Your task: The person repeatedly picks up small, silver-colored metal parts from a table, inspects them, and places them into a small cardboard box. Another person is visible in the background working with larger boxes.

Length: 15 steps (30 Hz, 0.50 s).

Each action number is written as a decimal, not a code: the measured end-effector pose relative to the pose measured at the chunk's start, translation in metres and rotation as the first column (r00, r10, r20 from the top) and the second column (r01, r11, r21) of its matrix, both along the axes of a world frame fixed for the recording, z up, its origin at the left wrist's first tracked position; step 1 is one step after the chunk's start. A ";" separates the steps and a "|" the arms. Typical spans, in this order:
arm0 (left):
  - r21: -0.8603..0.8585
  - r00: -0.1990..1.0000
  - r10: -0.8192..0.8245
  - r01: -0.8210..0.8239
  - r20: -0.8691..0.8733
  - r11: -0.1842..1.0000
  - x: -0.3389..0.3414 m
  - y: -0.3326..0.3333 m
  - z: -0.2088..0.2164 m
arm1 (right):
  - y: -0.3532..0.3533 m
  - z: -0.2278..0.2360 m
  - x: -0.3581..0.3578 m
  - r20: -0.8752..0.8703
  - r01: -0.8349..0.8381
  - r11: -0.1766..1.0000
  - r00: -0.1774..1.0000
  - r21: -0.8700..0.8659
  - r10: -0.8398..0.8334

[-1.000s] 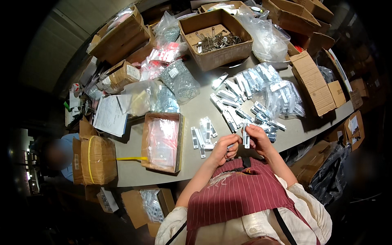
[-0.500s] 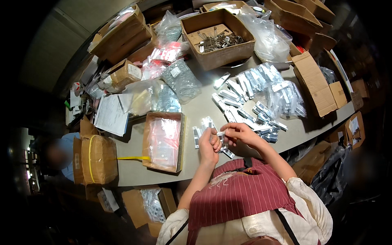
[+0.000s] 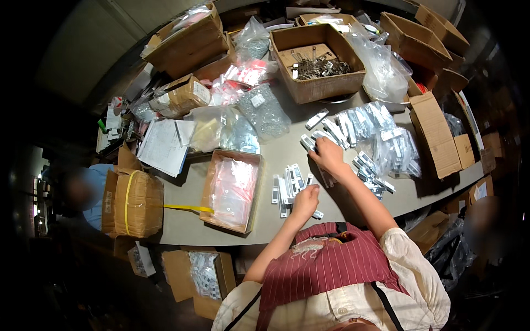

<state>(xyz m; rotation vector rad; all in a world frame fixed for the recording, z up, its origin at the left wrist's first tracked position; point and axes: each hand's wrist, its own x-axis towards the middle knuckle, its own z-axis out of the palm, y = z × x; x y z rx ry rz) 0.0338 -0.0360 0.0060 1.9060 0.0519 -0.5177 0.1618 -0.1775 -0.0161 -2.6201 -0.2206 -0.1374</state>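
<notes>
My right hand reaches over a loose pile of silver metal fittings, its fingers bent down and closing on one at the left of the pile. My left hand is closed with the thumb on top, above the near edge of the table. Whatever lies inside its curled fingers is hidden. Just beyond it, a smaller group of long silver fittings lies side by side. One short fitting shows beside the wrist.
Bagged fittings lie to the right. An open carton of metal clips stands at the back. On the left are a shallow box of clear plastic bags, papers and a taped carton. Another person is beyond it.
My hands have parted. The right one has moved away from me to the loose pile; the left has shifted slightly right and nearer. The whole view has swung a little.
</notes>
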 end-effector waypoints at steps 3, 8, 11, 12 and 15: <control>0.112 0.872 0.113 -0.188 0.476 0.976 0.008 0.020 -0.079 | -0.015 0.003 0.002 -0.262 0.088 0.940 0.965 0.330 0.002; -0.330 0.931 0.359 -0.358 -0.060 0.873 0.006 0.036 -0.038 | -0.039 0.026 -0.040 -0.474 0.283 0.507 0.828 0.814 0.300; -0.453 0.916 0.360 -0.401 -0.178 0.796 0.008 0.030 -0.006 | -0.044 0.045 -0.069 -0.506 0.293 0.512 0.789 0.808 0.347; -0.445 0.930 0.352 -0.361 -0.107 0.819 0.012 0.024 -0.008 | -0.044 0.047 -0.078 -0.507 0.279 0.532 0.788 0.799 0.349; -0.272 0.963 0.238 -0.197 0.126 0.942 0.021 0.009 -0.004 | -0.046 0.041 -0.102 -0.467 0.146 0.683 0.827 0.715 0.313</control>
